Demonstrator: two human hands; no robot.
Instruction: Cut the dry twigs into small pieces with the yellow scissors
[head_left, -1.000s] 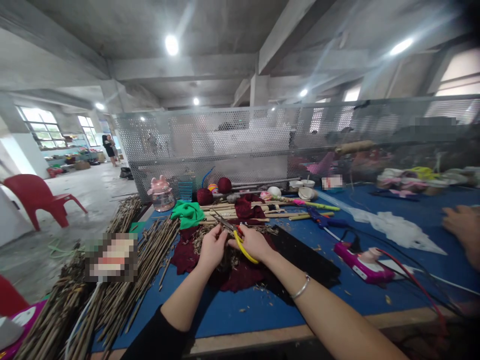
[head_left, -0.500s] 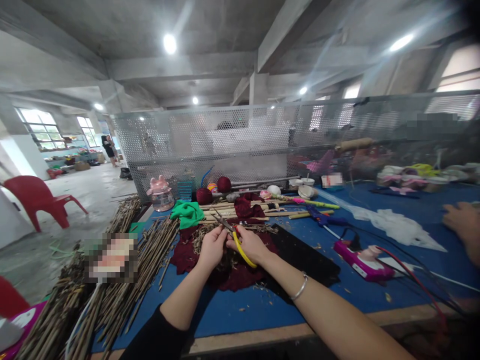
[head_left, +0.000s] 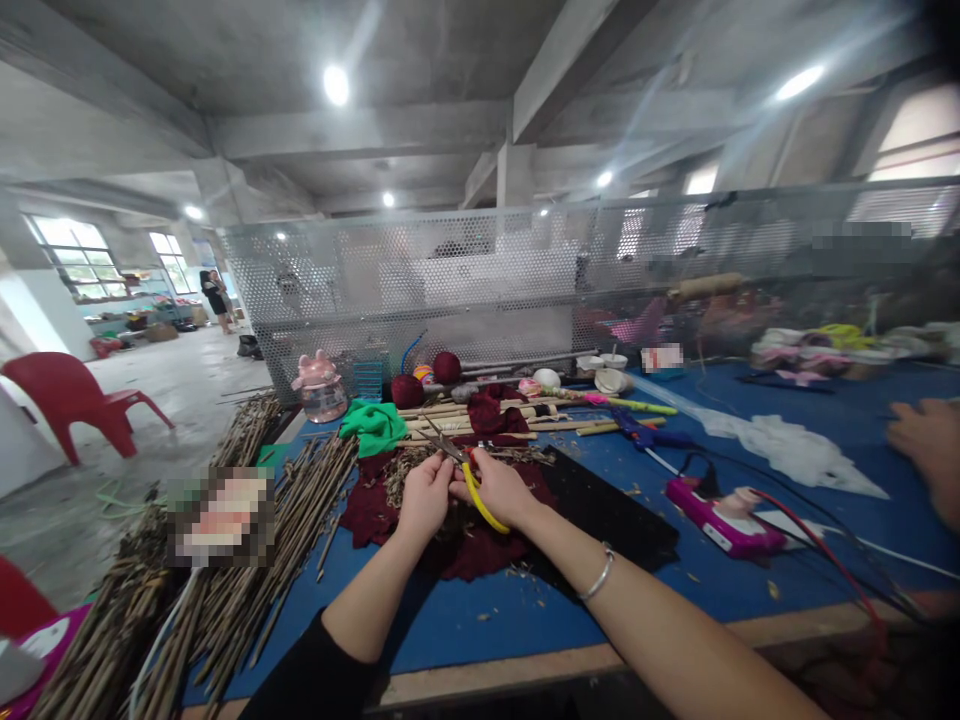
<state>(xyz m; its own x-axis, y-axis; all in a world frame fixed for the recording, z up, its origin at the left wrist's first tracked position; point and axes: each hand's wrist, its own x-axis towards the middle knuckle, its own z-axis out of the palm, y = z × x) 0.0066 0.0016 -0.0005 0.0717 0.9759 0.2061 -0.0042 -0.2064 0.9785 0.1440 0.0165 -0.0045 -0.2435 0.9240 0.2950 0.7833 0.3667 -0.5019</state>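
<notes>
My right hand (head_left: 491,487) is closed on a pair of scissors (head_left: 486,505) with yellow handles, whose blades point up and to the left. Close against it, my left hand (head_left: 425,492) has its fingers pinched together; whatever lies between them is too small to make out. Both hands hover over a heap of dry plant scraps (head_left: 397,475) on a dark red cloth (head_left: 364,517). Beneath the cloth's right side lies a black sheet (head_left: 615,510). Behind the hands, pale sticks (head_left: 442,425) lie across the blue table (head_left: 450,640).
Bundled dry stalks (head_left: 292,540) lie on the left. A green cloth (head_left: 373,428) and dark red yarn balls (head_left: 407,390) sit behind. On the right are a blue glue gun (head_left: 645,430), a purple power strip (head_left: 724,520) with cables, white plastic (head_left: 810,455) and another person's hand (head_left: 926,445).
My hands stay almost in place, with only slight shifts of the scissors and fingers. The whole view has drifted a little.
</notes>
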